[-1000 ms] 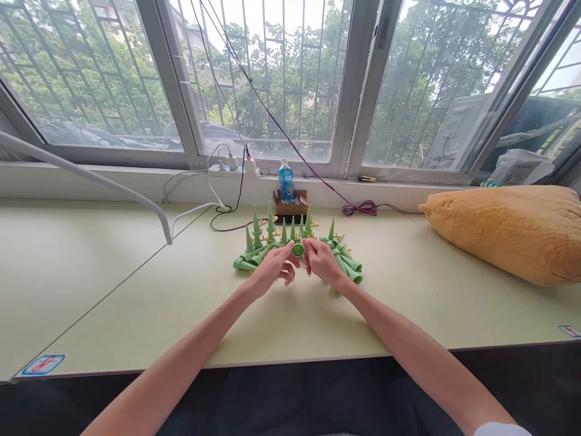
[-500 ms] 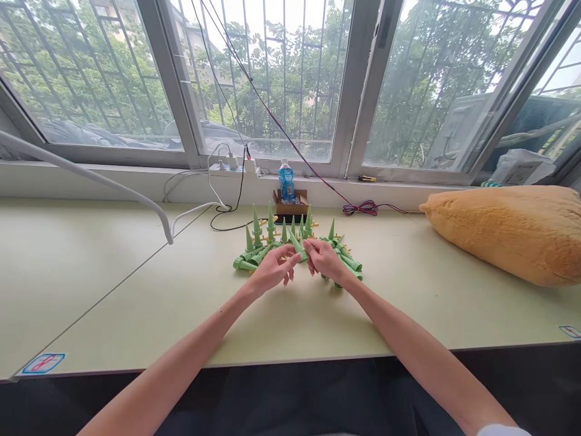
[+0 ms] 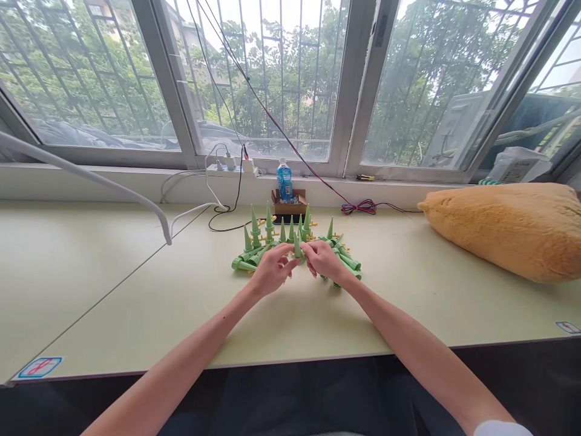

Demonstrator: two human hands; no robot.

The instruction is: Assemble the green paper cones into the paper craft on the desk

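Observation:
Between my two hands, a green plastic watering spike [image 3: 298,247] is held with its tip pointing up. My left hand [image 3: 275,266] grips its lower part between thumb and fingers. My right hand [image 3: 320,259] is closed at the spike's right side, its fingers pinched together; what they pinch is partly hidden. Several more green spikes with small yellow valves stand upright behind my hands, one of them a tall spike [image 3: 269,223]. Other green spikes lie in piles: a left pile [image 3: 245,264] beside my left hand and a right pile [image 3: 350,263] beyond my right hand.
A blue-labelled bottle [image 3: 284,181] stands in a small cardboard box [image 3: 290,206] by the windowsill. A power strip [image 3: 229,165] and cables lie left of it. A bundled red-and-black cable [image 3: 361,207] rests at the back. A tan plush cushion [image 3: 503,230] occupies the right side.
The held spike has turned from leaning left to nearly upright. Both hands remain together in about the same place, and the left fingers have closed in around its base.

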